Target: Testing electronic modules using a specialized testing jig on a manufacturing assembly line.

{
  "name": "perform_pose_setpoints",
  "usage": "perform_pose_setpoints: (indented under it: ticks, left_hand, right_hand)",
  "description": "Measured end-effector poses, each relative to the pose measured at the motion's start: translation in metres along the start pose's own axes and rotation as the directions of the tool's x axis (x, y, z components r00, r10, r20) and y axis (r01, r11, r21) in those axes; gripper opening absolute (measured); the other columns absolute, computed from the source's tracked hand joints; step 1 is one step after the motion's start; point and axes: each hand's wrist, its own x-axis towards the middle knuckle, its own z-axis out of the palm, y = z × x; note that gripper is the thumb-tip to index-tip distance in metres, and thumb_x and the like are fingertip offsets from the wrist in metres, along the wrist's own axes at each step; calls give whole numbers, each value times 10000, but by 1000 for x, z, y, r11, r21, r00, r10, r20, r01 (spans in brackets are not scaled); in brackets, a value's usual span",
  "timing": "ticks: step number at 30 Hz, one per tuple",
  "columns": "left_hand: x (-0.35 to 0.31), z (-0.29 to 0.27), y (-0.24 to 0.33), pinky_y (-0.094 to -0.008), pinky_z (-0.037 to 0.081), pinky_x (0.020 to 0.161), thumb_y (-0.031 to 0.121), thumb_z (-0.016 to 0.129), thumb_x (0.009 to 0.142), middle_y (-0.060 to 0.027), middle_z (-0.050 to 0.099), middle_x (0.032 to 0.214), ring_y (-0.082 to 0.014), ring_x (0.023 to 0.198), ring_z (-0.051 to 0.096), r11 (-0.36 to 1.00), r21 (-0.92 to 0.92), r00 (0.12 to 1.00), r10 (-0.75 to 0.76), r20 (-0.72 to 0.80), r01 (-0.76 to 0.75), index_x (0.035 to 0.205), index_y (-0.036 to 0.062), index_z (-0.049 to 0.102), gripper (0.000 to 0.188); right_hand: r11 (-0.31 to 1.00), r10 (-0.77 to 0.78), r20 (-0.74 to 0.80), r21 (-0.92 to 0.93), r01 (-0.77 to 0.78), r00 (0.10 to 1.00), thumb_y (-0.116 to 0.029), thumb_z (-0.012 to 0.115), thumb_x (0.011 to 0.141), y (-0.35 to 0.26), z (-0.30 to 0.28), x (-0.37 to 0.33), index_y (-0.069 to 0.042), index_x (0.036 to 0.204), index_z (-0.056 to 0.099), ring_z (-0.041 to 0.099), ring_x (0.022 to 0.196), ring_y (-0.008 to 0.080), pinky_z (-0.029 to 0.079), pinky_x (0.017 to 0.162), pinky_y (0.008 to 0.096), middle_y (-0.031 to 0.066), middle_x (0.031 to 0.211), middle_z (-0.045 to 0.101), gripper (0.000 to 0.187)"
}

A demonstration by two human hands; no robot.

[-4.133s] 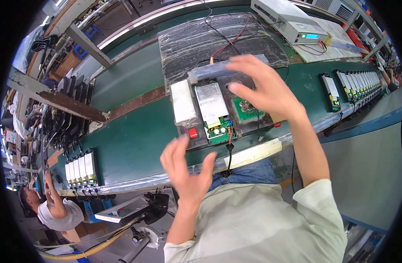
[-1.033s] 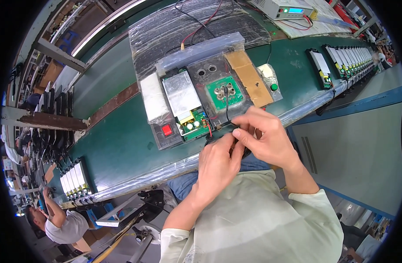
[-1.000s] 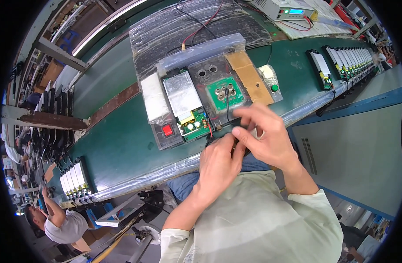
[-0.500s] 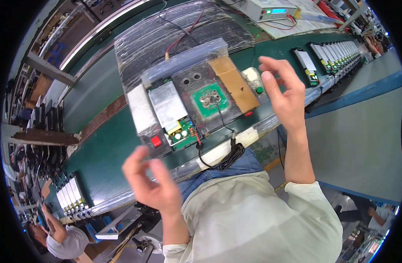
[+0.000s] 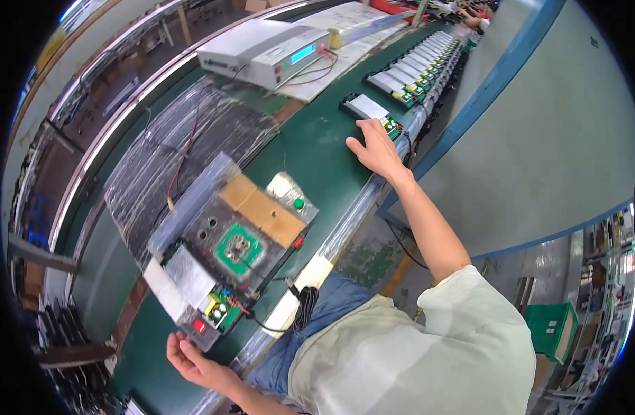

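Observation:
My right hand (image 5: 378, 151) reaches over the nearest power supply board (image 5: 367, 107), which has a silvery cover and a green circuit end. Its fingertips are at the board's near edge, thumb held apart; no grip shows. My left hand (image 5: 201, 365) is beside the near left corner of a dark test fixture (image 5: 243, 285), close to a red switch (image 5: 200, 326), fingers loosely bent and apart, holding nothing. Another power supply board (image 5: 190, 275) lies in the fixture, next to a green socket plate (image 5: 238, 249). A coiled black cable (image 5: 305, 308) hangs at the fixture's front edge.
A long row of similar boards (image 5: 418, 69) runs along the green bench (image 5: 324, 149) at far right. Behind stands a grey meter (image 5: 276, 55) with a lit display and red leads. A grey partition (image 5: 532, 138) with a blue edge rises at right. Black plastic wrap (image 5: 186, 138) covers a panel.
My view has turned to the right. My right hand has moved from above the fixture out to the nearest board of the row. My left hand has come down beside the red switch.

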Motion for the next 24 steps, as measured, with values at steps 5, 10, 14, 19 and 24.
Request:
perform_pose_setpoints:
  ticks: [5,10,14,19,24]
  left_hand:
    - [4,-2,-4,-261,457,854,280,655,1230,-8,727,1085,-65,940,599,996,-49,997,-73,2,73,1205,-17,771,319]
    - [6,-4,-2,-232,299,654,320,680,1221,58,694,906,-7,741,482,990,-45,990,-137,-28,136,1116,14,814,350]
    - [4,-6,-2,-236,284,643,307,686,1219,69,643,863,-9,718,447,997,-51,998,-67,-17,66,1059,18,794,347]
    - [-1,-7,2,-225,356,705,268,686,1217,58,604,881,-24,774,467,996,4,995,-95,21,95,1045,21,742,306]
    - [-8,-3,12,-270,506,899,108,664,1180,-36,679,1116,-114,1016,622,999,40,998,-11,57,9,1192,-12,675,121]
  right_hand:
    - [985,24,-10,-172,-25,1000,-388,753,1091,51,-10,32,102,1469,650,655,1369,469,523,1192,498,310,1445,665,627]
    - [991,33,-31,-130,-37,999,-348,768,1074,70,-14,48,48,1405,688,675,1312,455,569,1107,533,261,1371,683,522]
    - [993,14,-60,-115,-21,998,-303,790,1052,76,-10,55,46,1359,706,677,1299,446,567,1104,526,258,1341,695,473]
    - [987,26,-94,-153,-40,995,-290,805,1033,89,-4,68,47,1319,717,677,1275,453,559,1113,520,268,1322,700,450]
    - [982,36,-82,-183,-51,996,-300,809,1027,113,1,86,36,1285,719,680,1262,460,571,1081,531,266,1293,707,434]
